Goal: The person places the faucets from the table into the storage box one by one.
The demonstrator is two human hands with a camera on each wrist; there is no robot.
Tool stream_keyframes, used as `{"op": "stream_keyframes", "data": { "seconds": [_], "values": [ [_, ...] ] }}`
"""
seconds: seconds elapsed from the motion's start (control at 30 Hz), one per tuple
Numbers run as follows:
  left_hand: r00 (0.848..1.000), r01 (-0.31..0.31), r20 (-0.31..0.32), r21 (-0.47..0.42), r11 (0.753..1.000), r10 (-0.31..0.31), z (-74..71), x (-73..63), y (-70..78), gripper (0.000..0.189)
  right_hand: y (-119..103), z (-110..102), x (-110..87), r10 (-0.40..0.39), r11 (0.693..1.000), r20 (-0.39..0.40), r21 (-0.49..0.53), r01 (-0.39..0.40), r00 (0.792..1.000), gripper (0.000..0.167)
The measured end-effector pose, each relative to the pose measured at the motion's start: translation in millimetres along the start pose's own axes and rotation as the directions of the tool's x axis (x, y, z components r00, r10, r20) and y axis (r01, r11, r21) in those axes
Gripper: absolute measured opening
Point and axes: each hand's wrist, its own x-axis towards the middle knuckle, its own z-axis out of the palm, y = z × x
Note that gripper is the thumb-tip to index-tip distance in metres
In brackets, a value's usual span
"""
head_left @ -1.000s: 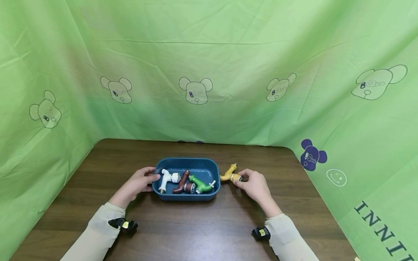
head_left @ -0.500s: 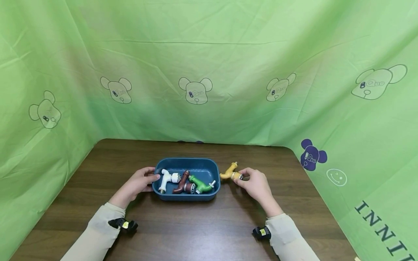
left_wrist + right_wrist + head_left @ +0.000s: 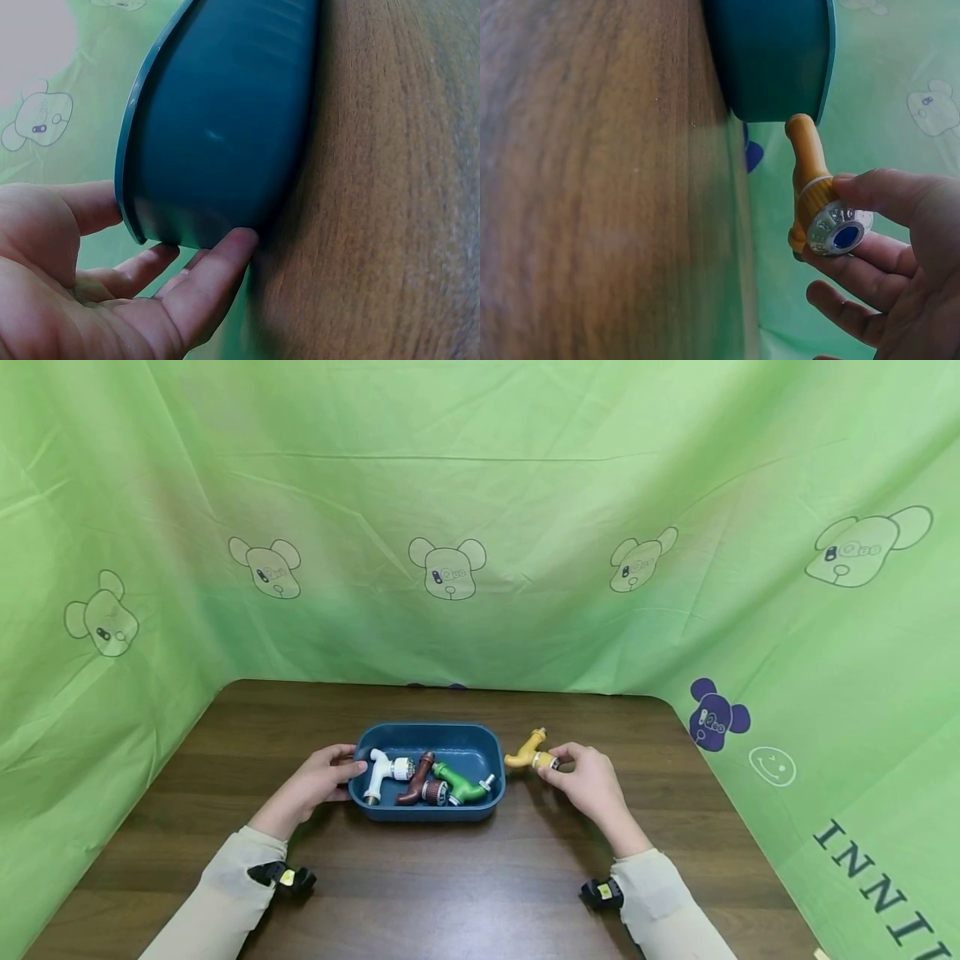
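Observation:
A blue plastic tray (image 3: 435, 814) with rounded corners stands on the table. In it lie a white faucet (image 3: 378, 774), a dark red faucet (image 3: 417, 781) and a green faucet (image 3: 461, 786). My left hand (image 3: 318, 777) holds the tray's left end, thumb at the rim (image 3: 129, 187) and fingers against the outer wall (image 3: 217, 142). Just right of the tray, my right hand (image 3: 588, 781) pinches a yellow faucet (image 3: 527, 750) by its ribbed knob (image 3: 821, 199). The knob's silver end with a blue centre (image 3: 846, 237) faces the right wrist camera.
The brown wood-grain table (image 3: 465, 885) runs back to a green cloth (image 3: 450, 643) printed with bear heads, which also hangs at both sides. Black wrist cameras are strapped over the light sleeves (image 3: 652, 885).
My right hand has lifted the yellow faucet slightly, moving it a little away from me and to the right. The left hand and the tray stay in place.

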Motion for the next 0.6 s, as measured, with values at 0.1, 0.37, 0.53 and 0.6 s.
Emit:
{"op": "stream_keyframes", "data": {
  "seconds": [0.1,0.37,0.53,0.6],
  "values": [
    [1.0,0.001,-0.003,-0.001,1.0,-0.001,-0.8,0.0,-0.3,0.061,-0.4,0.0,0.8,-0.005,1.0,-0.003,0.011,0.005,1.0,0.037],
    [1.0,0.003,-0.009,-0.011,1.0,-0.003,1.3,-0.6,0.5,0.059,1.2,-4.5,0.4,-0.01,0.999,-0.003,0.032,0.01,1.0,0.041],
    [1.0,-0.003,-0.014,-0.017,1.0,0.002,2.4,-0.4,1.8,0.058,3.0,-6.9,1.2,-0.03,0.999,-0.03,0.038,0.031,0.999,0.04],
    [1.0,-0.002,-0.015,-0.018,1.0,0.001,2.1,0.0,1.4,0.057,3.0,-7.3,1.8,-0.038,0.999,-0.038,0.038,0.04,0.999,0.04]
  ]
}}
